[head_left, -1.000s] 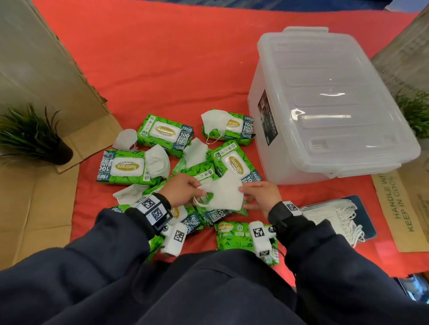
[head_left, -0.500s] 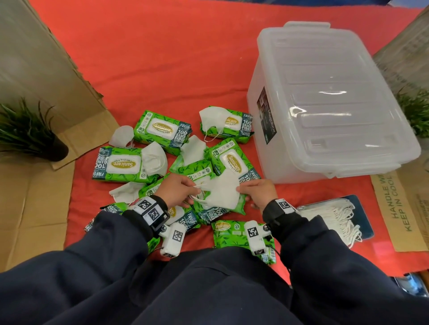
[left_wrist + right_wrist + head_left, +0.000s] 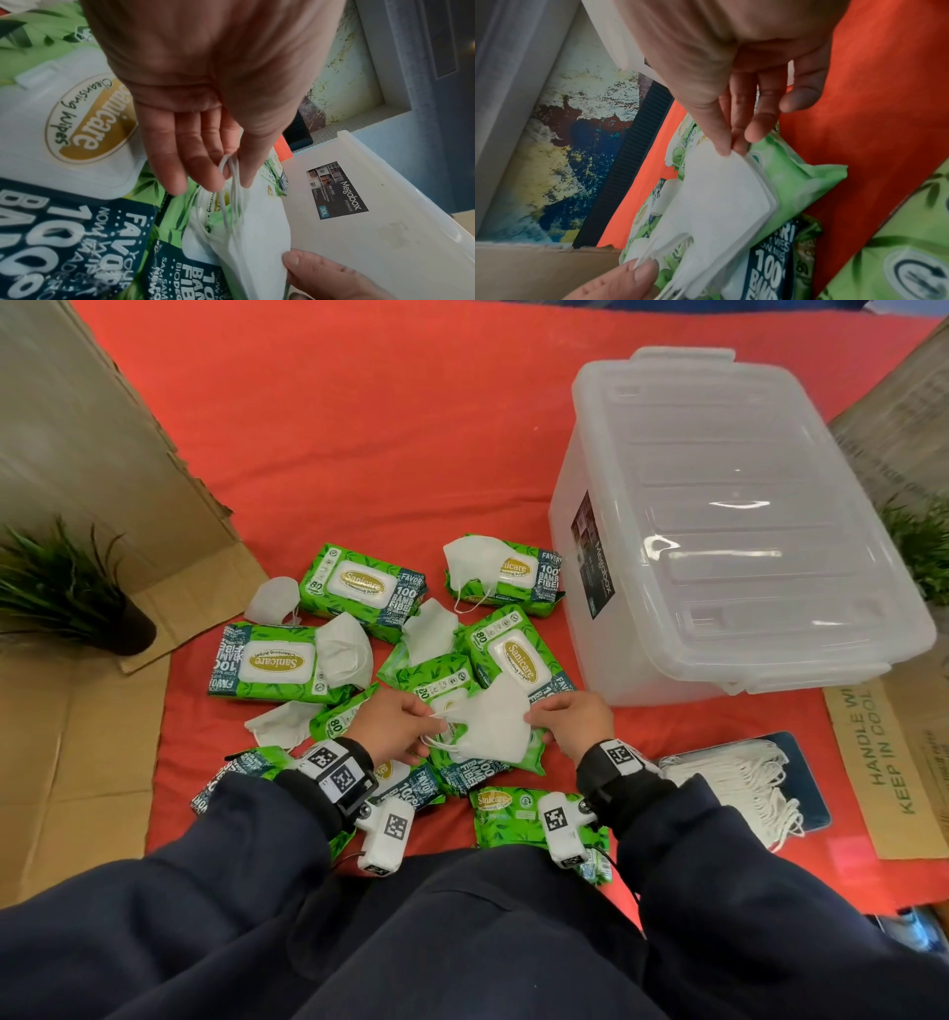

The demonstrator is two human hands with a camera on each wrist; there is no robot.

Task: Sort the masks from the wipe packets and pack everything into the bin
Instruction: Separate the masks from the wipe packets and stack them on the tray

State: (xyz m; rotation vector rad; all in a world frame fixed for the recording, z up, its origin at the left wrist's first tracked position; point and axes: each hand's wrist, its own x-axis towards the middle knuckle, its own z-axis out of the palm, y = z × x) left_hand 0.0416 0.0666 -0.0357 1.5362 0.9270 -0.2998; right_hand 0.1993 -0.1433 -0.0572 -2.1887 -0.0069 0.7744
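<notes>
A folded white mask (image 3: pixel 493 719) is held between both hands just above the pile of green wipe packets (image 3: pixel 267 662). My left hand (image 3: pixel 411 726) pinches its ear loops (image 3: pixel 231 174) between thumb and fingers. My right hand (image 3: pixel 557 721) pinches the mask's opposite edge (image 3: pixel 734 156) with thumb and forefinger. Several more loose masks (image 3: pixel 344 652) lie among the packets. The clear bin (image 3: pixel 719 526) stands at the right with its lid on. A stack of sorted masks (image 3: pixel 739 778) rests on a dark pad near my right wrist.
A red cloth (image 3: pixel 359 428) covers the floor. Cardboard panels (image 3: pixel 77 428) rise at the left and lie at the right (image 3: pixel 893 762). Potted plants stand at the left (image 3: pixel 61 588) and far right (image 3: pixel 924 546).
Both hands kept hold of the mask and hardly moved. The left hand's fingers shifted to the ear loops.
</notes>
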